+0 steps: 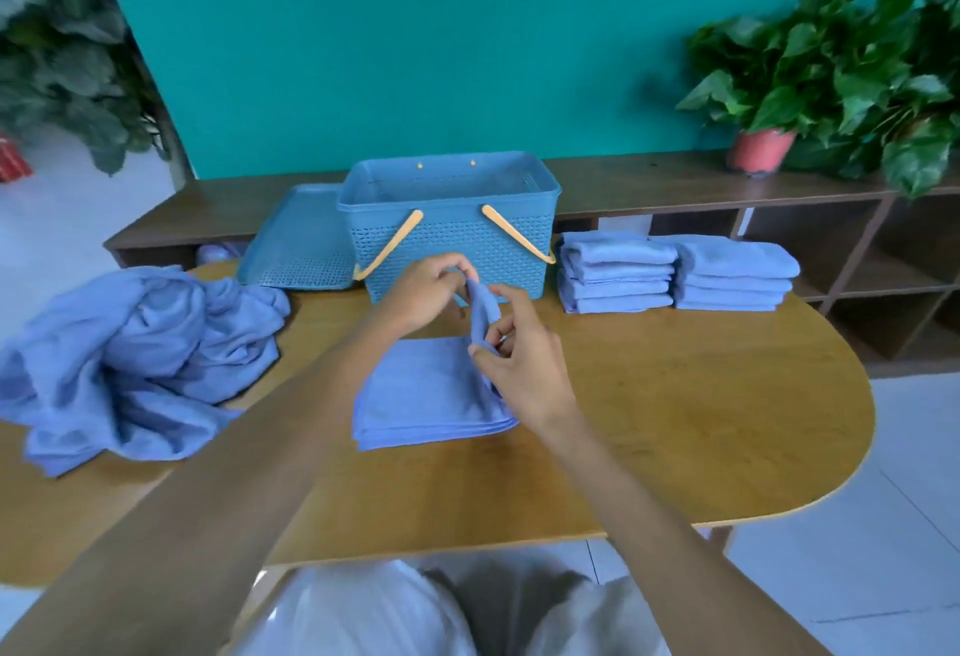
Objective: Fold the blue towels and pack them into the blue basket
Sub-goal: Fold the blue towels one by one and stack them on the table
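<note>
a half-folded towel (426, 390) lies on the table (675, 421) in front of the basket (452, 234), its right edge lifted. the left hand (423, 291) pinches the raised top corner; the right hand (522, 359) pinches the lower part, its fingers curled and hiding the cloth behind them. an unfolded heap (135, 359) sits left. two folded stacks (675, 273) stand right of the basket. the lid (301, 239) leans on the basket's left side. the plant (831, 78) is cut off at the right edge.
</note>
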